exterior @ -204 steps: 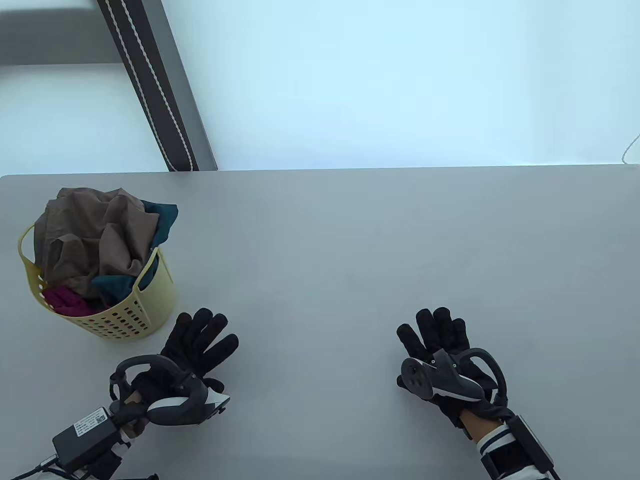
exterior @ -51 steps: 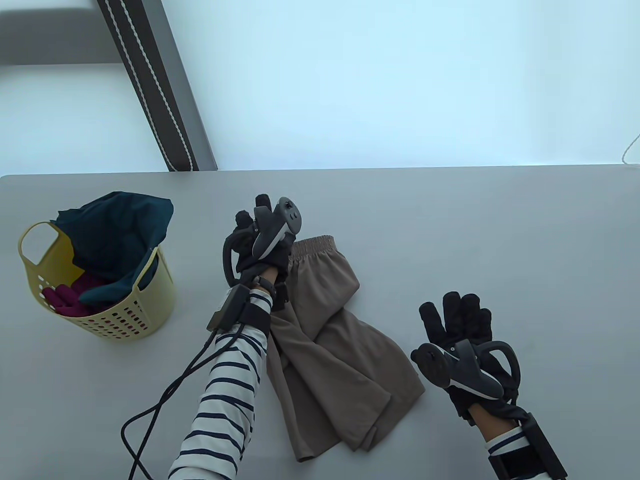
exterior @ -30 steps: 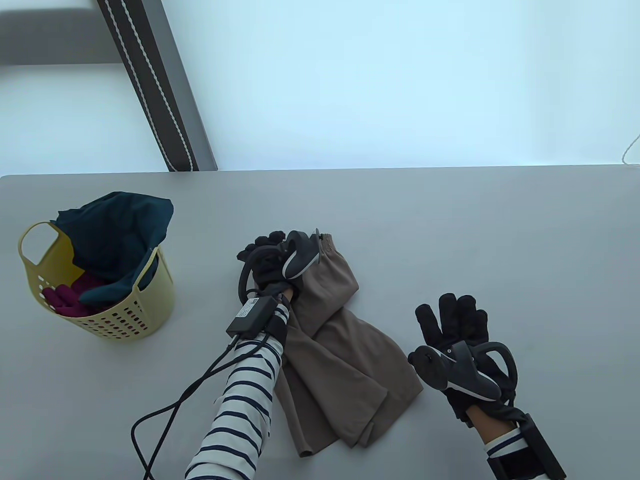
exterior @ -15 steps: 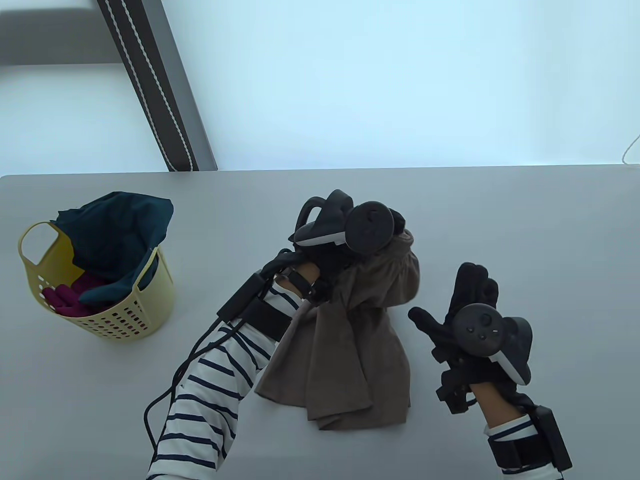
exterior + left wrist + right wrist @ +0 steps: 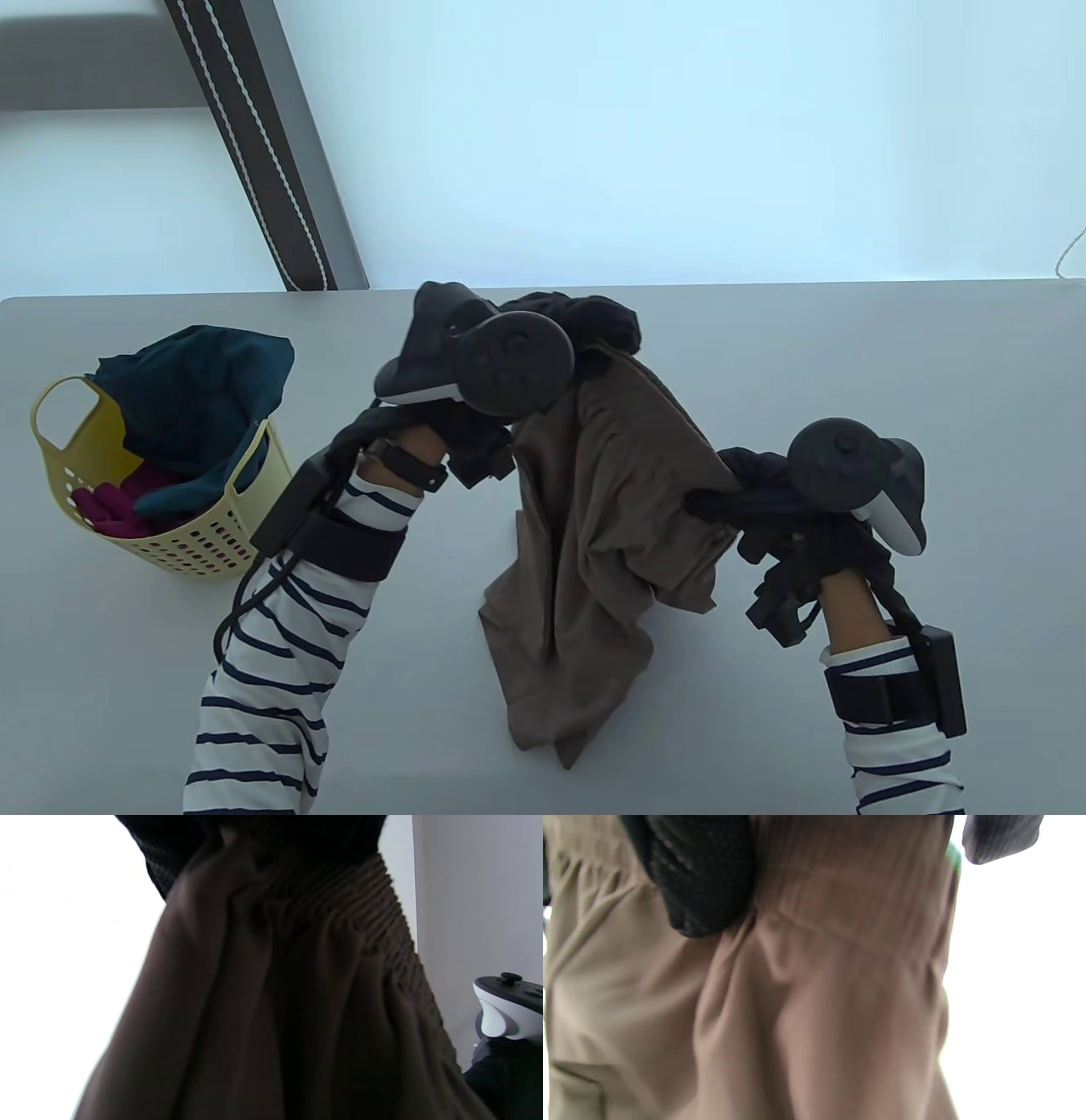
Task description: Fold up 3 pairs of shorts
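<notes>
While lifted off the table, brown shorts (image 5: pixel 602 509) hang, waistband clenched in both hands' fingers (image 5: pixel 704 878)

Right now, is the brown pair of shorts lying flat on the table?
No: both hands hold the brown shorts up by the waistband, with only the lower part reaching the table.

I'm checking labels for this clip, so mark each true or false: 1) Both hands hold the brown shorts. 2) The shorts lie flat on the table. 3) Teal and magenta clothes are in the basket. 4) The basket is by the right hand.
1) True: the left hand and right hand both grip the brown shorts.
2) False: they hang from the hands, lower end on the table.
3) True: both sit in the yellow basket.
4) False: it stands on the left hand's side.
</notes>
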{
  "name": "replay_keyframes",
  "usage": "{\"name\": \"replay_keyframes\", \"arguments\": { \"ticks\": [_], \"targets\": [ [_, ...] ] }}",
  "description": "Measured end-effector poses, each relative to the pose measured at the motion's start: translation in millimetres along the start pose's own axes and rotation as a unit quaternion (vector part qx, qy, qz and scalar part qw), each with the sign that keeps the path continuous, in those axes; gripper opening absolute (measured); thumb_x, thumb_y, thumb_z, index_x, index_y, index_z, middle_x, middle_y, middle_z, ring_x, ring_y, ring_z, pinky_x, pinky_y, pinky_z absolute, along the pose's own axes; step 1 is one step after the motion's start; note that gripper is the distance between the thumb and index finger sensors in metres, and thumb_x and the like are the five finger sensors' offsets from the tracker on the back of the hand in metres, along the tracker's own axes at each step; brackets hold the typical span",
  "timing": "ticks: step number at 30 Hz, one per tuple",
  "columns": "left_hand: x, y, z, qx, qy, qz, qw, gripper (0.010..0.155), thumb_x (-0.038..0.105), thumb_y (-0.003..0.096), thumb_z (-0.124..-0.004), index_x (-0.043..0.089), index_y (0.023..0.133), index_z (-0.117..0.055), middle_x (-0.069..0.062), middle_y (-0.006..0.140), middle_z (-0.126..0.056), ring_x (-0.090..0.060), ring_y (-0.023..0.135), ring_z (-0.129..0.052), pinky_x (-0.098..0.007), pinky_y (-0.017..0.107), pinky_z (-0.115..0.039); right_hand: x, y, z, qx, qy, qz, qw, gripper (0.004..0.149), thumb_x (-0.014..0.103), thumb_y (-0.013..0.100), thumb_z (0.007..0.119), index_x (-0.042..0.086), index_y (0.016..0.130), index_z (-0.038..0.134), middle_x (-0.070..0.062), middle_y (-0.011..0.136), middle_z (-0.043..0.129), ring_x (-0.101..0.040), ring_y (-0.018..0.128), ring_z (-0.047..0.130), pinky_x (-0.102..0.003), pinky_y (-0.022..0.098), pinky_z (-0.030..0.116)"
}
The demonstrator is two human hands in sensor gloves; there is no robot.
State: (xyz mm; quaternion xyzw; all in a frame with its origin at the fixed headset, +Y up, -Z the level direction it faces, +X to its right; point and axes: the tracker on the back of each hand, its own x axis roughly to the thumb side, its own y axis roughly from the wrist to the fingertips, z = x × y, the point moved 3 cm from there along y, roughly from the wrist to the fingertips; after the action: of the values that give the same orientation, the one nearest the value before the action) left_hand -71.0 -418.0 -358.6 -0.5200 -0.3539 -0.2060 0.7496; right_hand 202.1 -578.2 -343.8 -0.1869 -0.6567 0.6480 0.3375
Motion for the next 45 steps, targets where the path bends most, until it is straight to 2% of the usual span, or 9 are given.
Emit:
{"name": "replay_keyframes", "arguments": {
  "ticks": [11,16,20,25,30,35,38,43,45],
  "targets": [
    [-11,-82,79,0.087,0.03,-0.008,0.996,0.068,0.035,0.0428,-0.07,0.024,0.105,-0.045,0.012,0.081,-0.098,0.0,0.057,-0.114,-0.031,0.057,-0.098,118,-75,-109,-0.266,-0.053,-0.161,0.949,0.045,0.032,0.04,0.086,0.024,0.084,0.079,-0.003,0.074,0.091,-0.032,0.07,0.097,-0.058,0.059,0.07],
    [-10,-116,122,0.061,-0.139,-0.115,0.982,0.071,0.033,0.0428,-0.075,0.025,0.106,-0.043,0.008,0.089,-0.094,-0.002,0.062,-0.111,-0.036,0.061,-0.095,168,-124,-145,-0.194,0.076,-0.302,0.93,0.049,0.031,0.041,0.085,0.022,0.088,0.074,-0.005,0.073,0.091,-0.023,0.055,0.102,-0.051,0.053,0.08],
    [-17,-106,118,0.004,-0.21,-0.135,0.968,0.074,0.03,0.0433,-0.078,0.021,0.108,-0.044,0.002,0.096,-0.091,-0.005,0.067,-0.109,-0.038,0.062,-0.094,175,-114,-161,-0.152,0.082,-0.268,0.948,0.05,0.028,0.043,0.083,0.017,0.091,0.072,-0.009,0.073,0.092,-0.024,0.053,0.102,-0.051,0.05,0.081],
    [-48,-60,50,-0.113,-0.09,0.013,0.989,0.064,0.03,0.0442,-0.078,0.02,0.103,-0.055,0.003,0.091,-0.093,-0.006,0.063,-0.11,-0.039,0.06,-0.094,144,-40,-124,-0.048,-0.115,-0.101,0.987,0.057,0.019,0.044,0.075,0.003,0.098,0.066,-0.018,0.074,0.087,-0.03,0.053,0.097,-0.057,0.049,0.076],
    [-75,-14,-21,-0.144,0.119,0.171,0.967,0.045,0.028,0.0439,-0.074,0.032,0.087,-0.06,0.003,0.089,-0.093,-0.01,0.066,-0.11,-0.047,0.065,-0.088,112,27,-67,-0.12,-0.33,0.068,0.934,0.047,0.02,0.044,0.07,0.014,0.09,0.067,-0.014,0.08,0.079,-0.03,0.061,0.089,-0.059,0.058,0.067],
    [-56,-13,20,0.158,0.409,0.23,0.869,0.045,0.034,0.0426,-0.064,0.038,0.083,-0.045,0.005,0.099,-0.081,-0.013,0.083,-0.102,-0.052,0.071,-0.079,156,3,-66,-0.408,-0.413,0.006,0.815,0.047,0.026,0.045,0.067,0.026,0.09,0.056,-0.006,0.091,0.07,-0.026,0.076,0.085,-0.055,0.067,0.064],
    [-42,-31,45,0.245,0.384,0.203,0.867,0.046,0.033,0.0442,-0.063,0.036,0.084,-0.04,0.003,0.101,-0.075,-0.014,0.087,-0.098,-0.051,0.073,-0.076,175,-26,-74,-0.47,-0.43,-0.041,0.77,0.047,0.03,0.048,0.065,0.028,0.092,0.05,-0.005,0.098,0.064,-0.027,0.084,0.081,-0.055,0.07,0.061],
    [-23,-72,26,0.228,0.444,0.102,0.86,0.047,0.035,0.0439,-0.064,0.037,0.085,-0.041,0.012,0.099,-0.077,-0.008,0.085,-0.098,-0.048,0.074,-0.076,155,-45,-56,-0.385,-0.436,-0.104,0.807,0.046,0.032,0.047,0.068,0.027,0.091,0.052,-0.007,0.1,0.063,-0.032,0.089,0.078,-0.058,0.07,0.057],
    [-17,-94,-11,0.141,0.44,0.037,0.886,0.048,0.036,0.0432,-0.066,0.039,0.086,-0.044,0.015,0.097,-0.079,-0.005,0.084,-0.1,-0.047,0.074,-0.076,131,-50,-29,-0.309,-0.458,-0.121,0.825,0.046,0.031,0.046,0.07,0.026,0.089,0.056,-0.008,0.098,0.066,-0.034,0.088,0.079,-0.06,0.069,0.059]
  ]
}}
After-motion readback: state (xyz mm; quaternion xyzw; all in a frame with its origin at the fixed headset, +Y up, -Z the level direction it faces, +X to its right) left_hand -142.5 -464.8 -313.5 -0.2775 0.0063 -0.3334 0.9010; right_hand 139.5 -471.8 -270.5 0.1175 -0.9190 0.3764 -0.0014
